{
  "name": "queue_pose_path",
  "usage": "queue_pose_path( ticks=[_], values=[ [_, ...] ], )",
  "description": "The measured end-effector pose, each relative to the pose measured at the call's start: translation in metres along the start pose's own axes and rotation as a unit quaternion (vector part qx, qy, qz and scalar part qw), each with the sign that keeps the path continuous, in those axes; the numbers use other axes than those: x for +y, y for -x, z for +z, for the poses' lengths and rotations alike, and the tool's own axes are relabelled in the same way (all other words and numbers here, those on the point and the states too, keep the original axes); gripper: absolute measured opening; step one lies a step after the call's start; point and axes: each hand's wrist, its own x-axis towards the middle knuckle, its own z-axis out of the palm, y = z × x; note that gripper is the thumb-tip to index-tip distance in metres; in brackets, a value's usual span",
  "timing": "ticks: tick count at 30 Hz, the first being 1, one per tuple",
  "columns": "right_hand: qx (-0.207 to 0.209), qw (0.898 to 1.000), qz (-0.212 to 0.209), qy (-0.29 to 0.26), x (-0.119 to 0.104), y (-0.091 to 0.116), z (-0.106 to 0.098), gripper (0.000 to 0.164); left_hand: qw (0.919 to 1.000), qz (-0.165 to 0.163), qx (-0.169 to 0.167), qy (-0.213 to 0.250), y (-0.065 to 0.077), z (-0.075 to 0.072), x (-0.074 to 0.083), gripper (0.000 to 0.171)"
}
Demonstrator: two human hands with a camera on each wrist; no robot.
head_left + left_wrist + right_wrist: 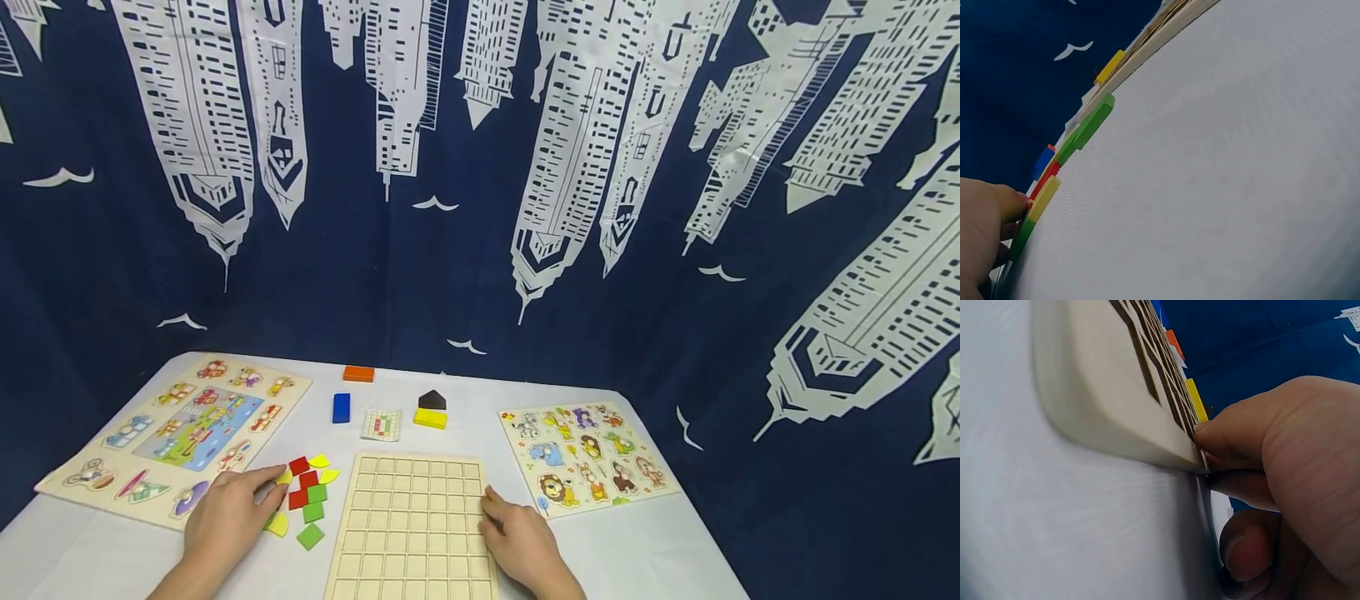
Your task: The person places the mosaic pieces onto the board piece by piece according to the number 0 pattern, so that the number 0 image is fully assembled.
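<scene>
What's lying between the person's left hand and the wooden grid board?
In the head view, small red tiles, green tiles and yellow pieces lie between the left hand and the grid board.

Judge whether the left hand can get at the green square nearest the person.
Probably yes: the green square lies uncovered, right of the left hand, and only flat pieces lie between.

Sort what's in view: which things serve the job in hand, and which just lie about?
Likely part of the job:
red, green and yellow tiles, beside the left hand
grid board, right hand at its edge
small grid card, probably the pattern

Apparently just lying about:
large picture puzzle
animal puzzle
orange block
blue block
yellow block
black block
</scene>
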Motion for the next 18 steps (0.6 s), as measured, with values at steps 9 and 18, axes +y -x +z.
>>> queue_pose_path(
  ticks=[9, 18],
  values=[
    [-0.001, 1.0, 0.002, 0.002, -0.001, 0.0006, 0.0006, 0.038, 0.9999, -0.006, 0.0, 0.012, 0.0001, 0.0003, 0.0003, 0.038],
    [-0.006, 1.0, 0.007, -0.001, 0.0005, -0.0002, 0.0007, 0.04, 0.9994, 0.004, 0.023, 0.023, 0.0022, 0.0012, 0.0018, 0.041]
  ],
)
